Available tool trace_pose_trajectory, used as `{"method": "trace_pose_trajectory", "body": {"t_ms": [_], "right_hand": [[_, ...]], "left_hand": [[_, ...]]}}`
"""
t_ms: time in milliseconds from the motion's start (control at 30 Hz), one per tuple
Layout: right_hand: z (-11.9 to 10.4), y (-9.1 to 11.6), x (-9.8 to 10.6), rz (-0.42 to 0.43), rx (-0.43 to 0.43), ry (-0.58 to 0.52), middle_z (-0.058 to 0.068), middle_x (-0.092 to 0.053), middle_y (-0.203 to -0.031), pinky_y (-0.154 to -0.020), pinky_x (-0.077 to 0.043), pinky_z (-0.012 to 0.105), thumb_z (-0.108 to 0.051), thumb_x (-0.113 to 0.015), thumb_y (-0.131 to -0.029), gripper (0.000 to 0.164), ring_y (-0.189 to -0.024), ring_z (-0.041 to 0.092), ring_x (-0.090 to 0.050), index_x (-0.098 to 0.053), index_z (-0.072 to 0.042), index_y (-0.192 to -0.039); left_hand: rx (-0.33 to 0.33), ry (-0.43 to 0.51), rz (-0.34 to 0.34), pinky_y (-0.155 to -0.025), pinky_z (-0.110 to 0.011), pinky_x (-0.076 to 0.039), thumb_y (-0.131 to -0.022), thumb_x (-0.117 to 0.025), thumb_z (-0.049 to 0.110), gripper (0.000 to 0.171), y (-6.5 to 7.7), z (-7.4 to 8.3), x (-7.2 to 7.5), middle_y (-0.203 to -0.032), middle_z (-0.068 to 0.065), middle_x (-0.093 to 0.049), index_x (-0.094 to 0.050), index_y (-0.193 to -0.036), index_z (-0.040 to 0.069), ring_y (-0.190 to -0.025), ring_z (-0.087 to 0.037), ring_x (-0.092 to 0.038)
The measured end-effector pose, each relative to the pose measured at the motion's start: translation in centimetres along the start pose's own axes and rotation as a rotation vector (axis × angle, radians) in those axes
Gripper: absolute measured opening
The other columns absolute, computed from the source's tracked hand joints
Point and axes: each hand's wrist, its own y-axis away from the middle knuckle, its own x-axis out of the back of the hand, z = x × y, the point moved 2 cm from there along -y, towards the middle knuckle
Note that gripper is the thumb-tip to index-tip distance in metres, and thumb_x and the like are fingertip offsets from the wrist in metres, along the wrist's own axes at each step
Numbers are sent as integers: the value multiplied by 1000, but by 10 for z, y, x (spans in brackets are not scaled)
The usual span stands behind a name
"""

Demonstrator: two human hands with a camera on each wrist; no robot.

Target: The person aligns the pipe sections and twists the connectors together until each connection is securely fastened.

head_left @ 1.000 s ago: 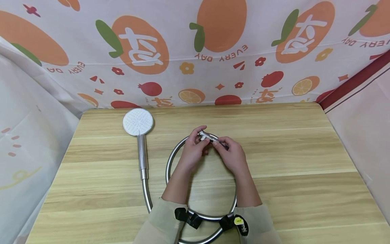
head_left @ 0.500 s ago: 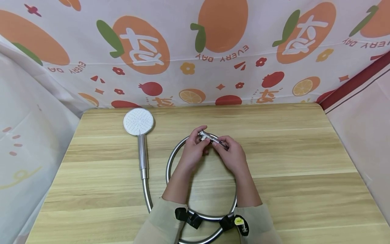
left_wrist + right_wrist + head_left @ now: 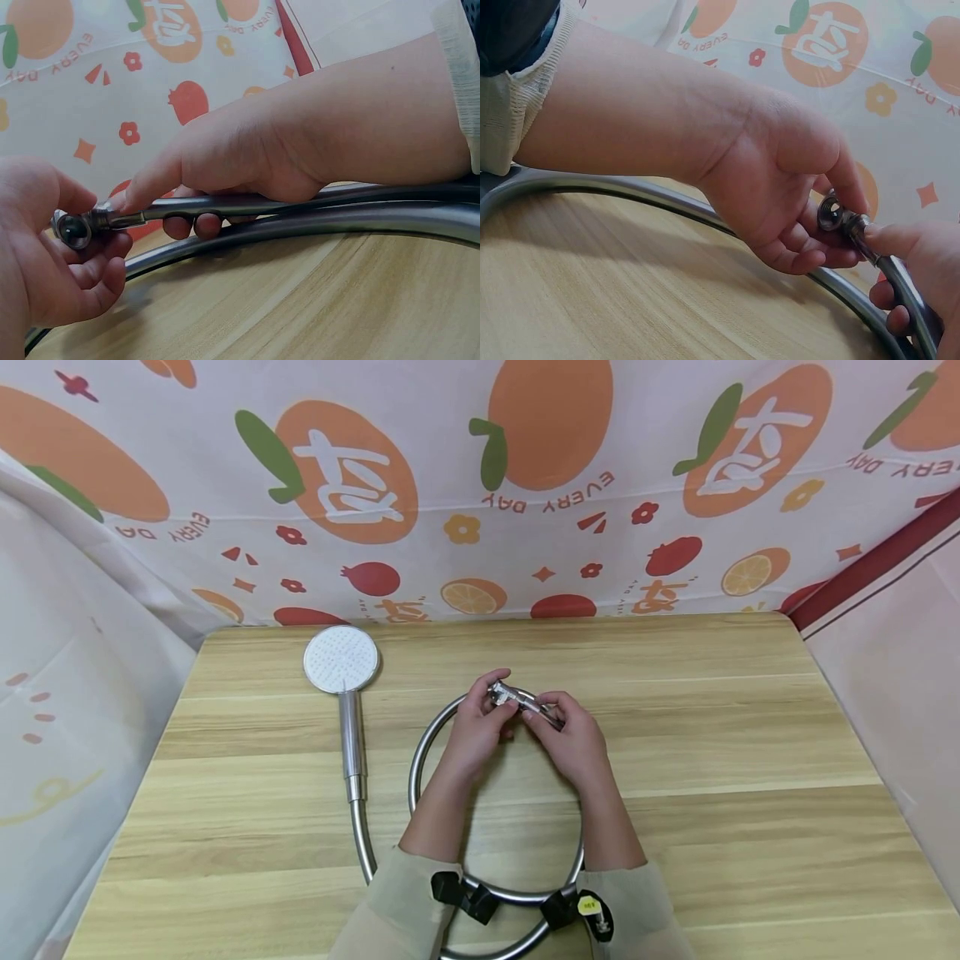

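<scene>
In the head view my left hand (image 3: 474, 727) pinches a chrome connector nut (image 3: 501, 693) at the end of a metal shower hose (image 3: 414, 768). The nut's round threaded mouth (image 3: 75, 231) faces the camera in the left wrist view. My right hand (image 3: 572, 742) holds the hose just behind the nut, thumb on top near the metal collar (image 3: 864, 238) and other fingers curled beneath. Both hands meet over the far side of the looped hose. To the left lies a shower head (image 3: 341, 660), its white spray face up, its chrome handle (image 3: 352, 735) joined to hose.
The hose loops over the wood-grain table (image 3: 720, 735) and passes under both forearms. A fruit-print cloth (image 3: 465, 527) hangs along the table's far edge, with a white cloth (image 3: 90, 652) at the left. Black straps (image 3: 480, 903) sit by the cuffs.
</scene>
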Motion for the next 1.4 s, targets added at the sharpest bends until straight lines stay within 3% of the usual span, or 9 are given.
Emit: {"method": "trace_pose_trajectory", "body": {"t_ms": [333,567,833,1200,1400], "right_hand": [[1,0,-1,-7,-28,17,-1,-65,-87,-73,-44,34,-58,-63,-89,39,-82,19,-56,-70,-25,-109],[1,-1,-1,-9,-29,15,-2,-69,-96,-80,-46,37,-61,-61,-89,43,-88,18,-59,-70,-24,-109],[1,-2,-1,-6,-29,10,-1,-69,-92,-76,-45,36,-56,-61,-92,38,-84,19,-58,-71,-23,-108],[5,-3,-1,1,-8,6,-1,-69,-89,-74,-45,35,-51,-61,-94,34,-82,19,-58,-72,-22,-106],[6,-3,-2,4,-3,-1,-1,-68,-86,-72,-45,35,-52,-61,-93,34,-79,19,-57,-71,-23,-105]], "left_hand": [[-6,5,-4,-66,-30,-50,-96,-57,2,50,0,0,0,-125,-18,-64,-49,-143,15,-93,-25,-60],[-16,0,-2,-66,-30,-50,-95,-57,1,50,-1,-2,0,-124,-18,-64,-49,-143,14,-92,-23,-60],[-22,0,-10,-66,-32,-49,-96,-58,2,50,-2,-2,0,-124,-18,-64,-48,-143,15,-97,-31,-58],[0,5,-24,-70,-34,-48,-97,-56,4,50,-3,-4,-1,-128,-19,-61,-47,-144,17,-102,-32,-57],[25,11,-29,-71,-36,-49,-97,-56,1,51,2,5,-2,-130,-23,-60,-46,-144,16,-104,-35,-57]]}}
